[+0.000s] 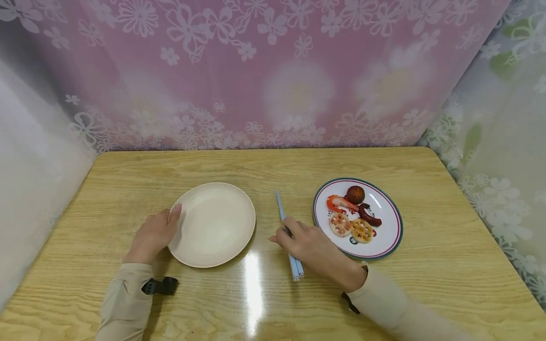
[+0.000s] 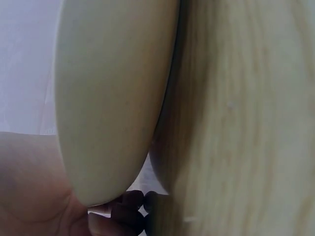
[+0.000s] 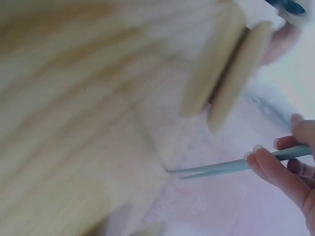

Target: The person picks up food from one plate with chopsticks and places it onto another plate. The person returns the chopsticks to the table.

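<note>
On the left of the head view, my left hand (image 1: pixel 155 232) holds the left rim of a round cream plate (image 1: pixel 213 225), thumb over the edge. The left wrist view shows the plate's outer side (image 2: pixel 108 103), with fingers curled in below its edge. My right hand (image 1: pixel 313 248) grips a pair of pale blue chopsticks (image 1: pixel 296 269) between the two plates, tips pointing away from me. Seen from the right wrist, the chopsticks' tips lie close together, slightly apart. Nothing is between them.
To the right stands a white plate (image 1: pixel 388 232) with a green and red rim. It bears a shrimp (image 1: pixel 341 203), a brown mushroom (image 1: pixel 355 194), a curved sausage (image 1: pixel 369 216) and two lotus root slices (image 1: pixel 361 230). Floral curtains (image 1: pixel 273 85) border the wooden table (image 1: pixel 213 308).
</note>
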The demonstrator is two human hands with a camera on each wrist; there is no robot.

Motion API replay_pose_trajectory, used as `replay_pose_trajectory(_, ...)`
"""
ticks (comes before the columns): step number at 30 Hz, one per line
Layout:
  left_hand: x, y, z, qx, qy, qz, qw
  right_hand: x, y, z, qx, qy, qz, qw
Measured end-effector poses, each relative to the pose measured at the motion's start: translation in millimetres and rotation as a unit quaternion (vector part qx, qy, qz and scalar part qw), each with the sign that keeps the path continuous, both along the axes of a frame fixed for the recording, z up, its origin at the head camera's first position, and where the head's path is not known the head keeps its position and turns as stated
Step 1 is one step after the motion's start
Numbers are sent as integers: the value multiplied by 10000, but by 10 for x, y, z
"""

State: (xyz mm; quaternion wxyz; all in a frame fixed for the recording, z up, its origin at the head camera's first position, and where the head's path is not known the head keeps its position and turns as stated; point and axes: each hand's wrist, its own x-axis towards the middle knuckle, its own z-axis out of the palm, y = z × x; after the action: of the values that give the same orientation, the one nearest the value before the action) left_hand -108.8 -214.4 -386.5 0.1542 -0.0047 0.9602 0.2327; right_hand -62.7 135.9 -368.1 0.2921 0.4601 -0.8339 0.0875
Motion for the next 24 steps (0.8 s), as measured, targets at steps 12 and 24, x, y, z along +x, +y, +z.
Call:
replay_pose_trajectory(12,22,12,15,-4,1,11,10000,28,151,335,-2422,-817,-252,9665)
replay_pose_trajectory(24,14,-4,-12,4,-32,2,10000,-38,721,714,-4027,-2159,-1025,8836)
